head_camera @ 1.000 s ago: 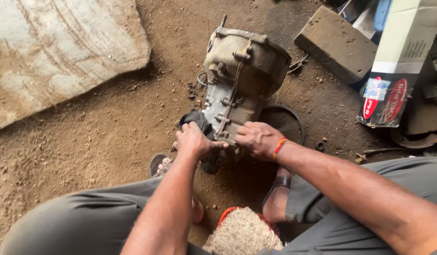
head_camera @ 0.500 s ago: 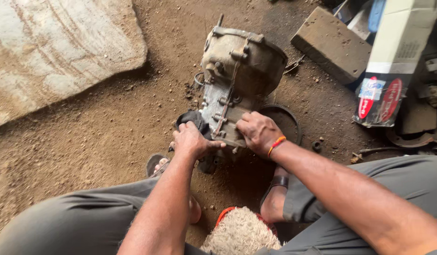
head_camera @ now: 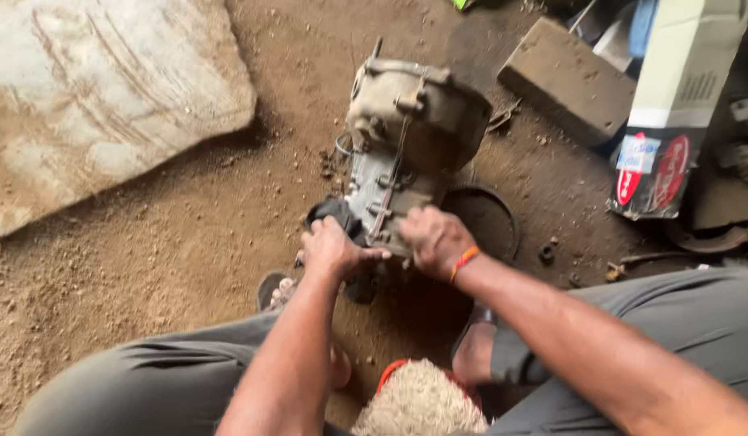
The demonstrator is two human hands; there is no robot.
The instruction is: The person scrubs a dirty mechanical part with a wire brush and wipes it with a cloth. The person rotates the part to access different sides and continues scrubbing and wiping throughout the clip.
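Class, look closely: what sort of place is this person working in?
Probably an informal repair workshop: a greasy metal gearbox housing stands on a bare dirt floor, with scrap metal parts piled at the right.

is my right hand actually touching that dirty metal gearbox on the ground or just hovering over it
Touching. The head view shows the right hand pressed flat on the near end of the metal gearbox, fingers wrapped over its casing with no gap visible.

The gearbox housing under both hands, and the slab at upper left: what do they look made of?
Gearbox housing: likely cast metal, dull grey-tan, grimy, with ribs and bolt bosses. Slab: looks like stone or concrete, pale, rough, dusted with brown soil; cannot tell which.
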